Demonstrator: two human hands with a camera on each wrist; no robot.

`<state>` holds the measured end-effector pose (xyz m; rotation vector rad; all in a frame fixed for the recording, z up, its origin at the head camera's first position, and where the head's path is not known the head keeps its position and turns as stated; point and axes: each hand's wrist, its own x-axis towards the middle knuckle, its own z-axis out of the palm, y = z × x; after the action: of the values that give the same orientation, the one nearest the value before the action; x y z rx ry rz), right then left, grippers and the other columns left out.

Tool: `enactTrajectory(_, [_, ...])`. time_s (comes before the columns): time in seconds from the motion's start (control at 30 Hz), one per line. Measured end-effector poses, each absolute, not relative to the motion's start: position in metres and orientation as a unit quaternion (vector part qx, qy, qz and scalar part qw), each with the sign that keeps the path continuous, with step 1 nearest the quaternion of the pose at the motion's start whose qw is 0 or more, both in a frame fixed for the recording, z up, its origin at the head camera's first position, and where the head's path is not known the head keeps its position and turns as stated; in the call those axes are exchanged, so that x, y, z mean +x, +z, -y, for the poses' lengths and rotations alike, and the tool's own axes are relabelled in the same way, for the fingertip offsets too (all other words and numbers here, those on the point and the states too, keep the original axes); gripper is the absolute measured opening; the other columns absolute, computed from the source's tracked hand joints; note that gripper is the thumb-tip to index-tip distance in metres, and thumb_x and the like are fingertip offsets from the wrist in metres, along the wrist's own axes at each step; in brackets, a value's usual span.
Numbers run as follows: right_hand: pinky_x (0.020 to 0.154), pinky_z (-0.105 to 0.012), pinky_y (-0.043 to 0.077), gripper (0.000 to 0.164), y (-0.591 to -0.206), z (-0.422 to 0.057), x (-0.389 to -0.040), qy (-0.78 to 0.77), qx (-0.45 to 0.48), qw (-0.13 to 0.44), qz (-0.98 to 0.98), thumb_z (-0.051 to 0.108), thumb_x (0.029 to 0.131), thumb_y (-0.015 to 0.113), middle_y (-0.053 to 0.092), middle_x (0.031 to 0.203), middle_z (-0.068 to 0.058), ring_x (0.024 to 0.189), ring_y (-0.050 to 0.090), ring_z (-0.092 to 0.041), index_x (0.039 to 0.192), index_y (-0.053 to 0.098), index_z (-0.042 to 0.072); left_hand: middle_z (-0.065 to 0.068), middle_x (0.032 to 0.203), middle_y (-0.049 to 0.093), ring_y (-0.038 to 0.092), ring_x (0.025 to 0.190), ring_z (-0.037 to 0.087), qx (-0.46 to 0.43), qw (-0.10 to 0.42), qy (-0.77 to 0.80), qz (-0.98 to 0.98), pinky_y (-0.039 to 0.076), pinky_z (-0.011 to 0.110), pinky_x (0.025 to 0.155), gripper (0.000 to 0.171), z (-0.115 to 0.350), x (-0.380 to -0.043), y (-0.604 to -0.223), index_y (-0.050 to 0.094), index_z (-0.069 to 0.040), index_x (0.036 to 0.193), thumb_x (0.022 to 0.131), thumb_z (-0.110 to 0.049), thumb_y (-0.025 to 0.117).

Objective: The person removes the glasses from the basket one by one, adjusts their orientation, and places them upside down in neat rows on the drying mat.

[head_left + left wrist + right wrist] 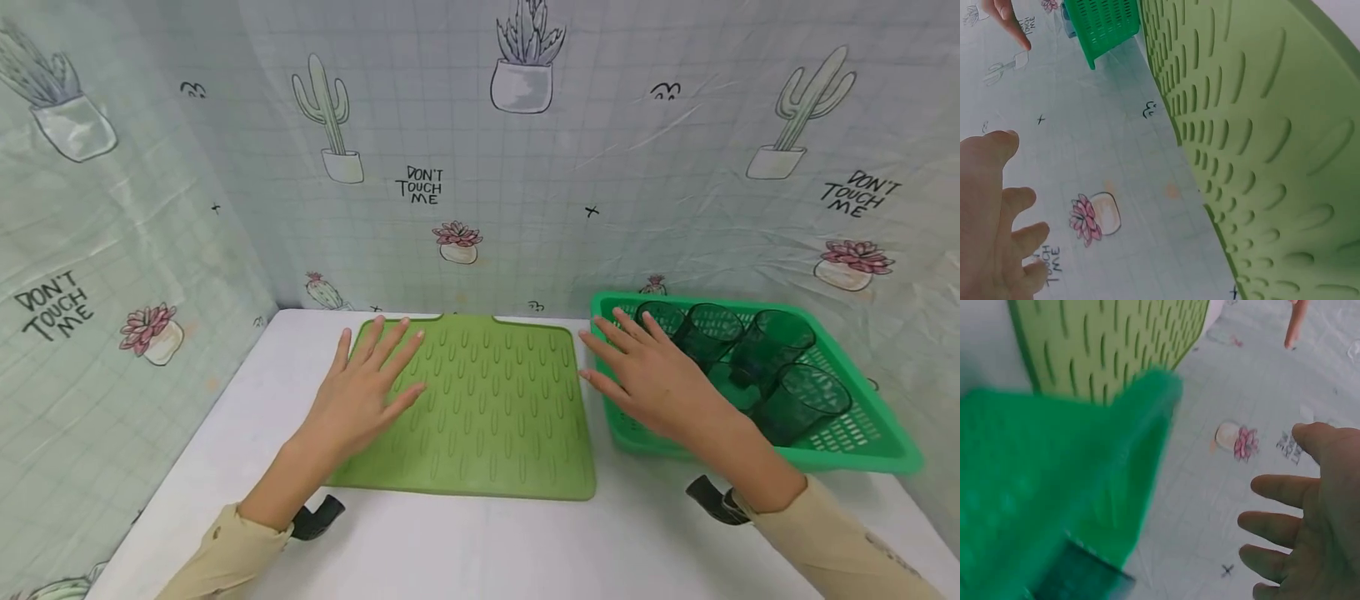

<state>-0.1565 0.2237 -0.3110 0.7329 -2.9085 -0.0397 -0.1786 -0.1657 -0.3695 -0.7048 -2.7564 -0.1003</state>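
My left hand [362,396] is held with fingers spread above the left part of a green ridged mat [487,417], holding nothing. Over the left side of a green plastic basket [862,462], my right hand [656,379] has its fingers spread too and grips nothing. Several dark green tinted glasses [802,404] stand in the basket, some partly hidden behind the right hand. The left wrist view shows the left hand [997,219] well off the mat [1260,144]. In the right wrist view the right hand [1310,519] is apart from the basket rim [1129,425].
A white table [405,550] lies under the mat and basket. Behind and at both sides hangs a pale sheet [465,108] printed with cacti and words. Black straps with mounts [318,517] sit under both wrists, by the beige sleeves [232,550].
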Motion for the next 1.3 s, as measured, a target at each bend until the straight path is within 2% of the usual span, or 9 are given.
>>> enactTrajectory(0.17, [0.122,-0.063,0.014,0.058,-0.293,-0.237,-0.169,-0.021,0.248,0.07,0.966,0.037,0.106,0.054,0.043,0.155,-0.024,0.145,0.035,-0.046,0.154,0.045,0.006,0.003,0.17,0.015,0.004,0.157,0.031,-0.255,0.149,-0.038,0.955,-0.006,0.057,0.124,0.071,0.158,-0.178,-0.367,0.023,-0.025,0.164,0.104,-0.057,0.045])
enactTrajectory(0.4, [0.121,-0.063,0.015,0.059,-0.266,-0.259,-0.2,0.011,0.227,0.015,0.974,0.035,0.109,0.049,0.033,0.156,-0.033,0.147,0.026,-0.05,0.154,0.04,-0.001,0.002,0.171,0.015,0.005,0.157,0.031,-0.27,0.153,-0.034,0.95,-0.003,0.059,0.124,0.07,0.146,-0.182,-0.368,0.022,-0.026,0.164,0.105,-0.057,0.042])
enactTrajectory(0.53, [0.115,-0.067,0.026,0.058,-0.257,-0.271,-0.22,0.026,0.218,-0.01,0.975,0.033,0.109,0.049,0.03,0.156,-0.035,0.146,0.026,-0.052,0.153,0.039,-0.004,-0.001,0.171,0.01,0.001,0.157,0.028,-0.277,0.146,-0.036,0.949,-0.003,0.06,0.124,0.069,0.134,-0.182,-0.367,0.021,-0.028,0.164,0.105,-0.058,0.041])
enactTrajectory(0.67, [0.108,-0.069,0.035,0.058,-0.253,-0.278,-0.236,0.017,0.219,-0.025,0.975,0.032,0.109,0.05,0.032,0.155,-0.035,0.141,0.034,-0.054,0.152,0.041,-0.005,-0.002,0.171,0.008,-0.003,0.157,0.024,-0.286,0.143,-0.041,0.947,-0.002,0.059,0.124,0.069,0.122,-0.181,-0.365,0.018,-0.029,0.164,0.106,-0.059,0.038])
enactTrajectory(0.93, [0.101,-0.064,0.044,0.057,-0.251,-0.291,-0.258,0.011,0.23,-0.07,0.971,0.034,0.108,0.052,0.044,0.15,-0.032,0.122,0.056,-0.049,0.15,0.045,-0.003,0.0,0.171,0.014,0.002,0.157,0.025,-0.312,0.157,-0.062,0.935,0.0,0.054,0.126,0.067,0.098,-0.182,-0.361,0.021,-0.027,0.164,0.107,-0.06,0.032])
enactTrajectory(1.07, [0.099,-0.063,0.047,0.053,-0.251,-0.299,-0.264,0.023,0.242,-0.091,0.966,0.03,0.107,0.055,0.054,0.141,-0.031,0.116,0.062,-0.046,0.146,0.051,-0.004,0.001,0.17,0.017,0.006,0.157,0.028,-0.333,0.16,-0.077,0.926,0.003,0.051,0.126,0.066,0.085,-0.182,-0.359,0.025,-0.024,0.164,0.107,-0.055,0.038])
enactTrajectory(1.2, [0.097,-0.062,0.049,0.046,-0.252,-0.303,-0.27,0.02,0.252,-0.11,0.961,0.027,0.105,0.057,0.062,0.132,-0.029,0.111,0.065,-0.044,0.14,0.058,-0.003,0.004,0.168,0.024,0.015,0.156,0.031,-0.351,0.159,-0.09,0.918,0.013,0.05,0.125,0.064,0.07,-0.183,-0.357,0.03,-0.02,0.162,0.107,-0.05,0.045])
enactTrajectory(1.3, [0.097,-0.062,0.048,0.044,-0.253,-0.305,-0.272,0.019,0.252,-0.125,0.959,0.028,0.105,0.059,0.064,0.13,-0.027,0.115,0.062,-0.045,0.137,0.062,-0.002,0.005,0.166,0.03,0.025,0.153,0.032,-0.36,0.162,-0.099,0.913,0.021,0.05,0.124,0.062,0.059,-0.183,-0.356,0.036,-0.017,0.16,0.107,-0.047,0.048])
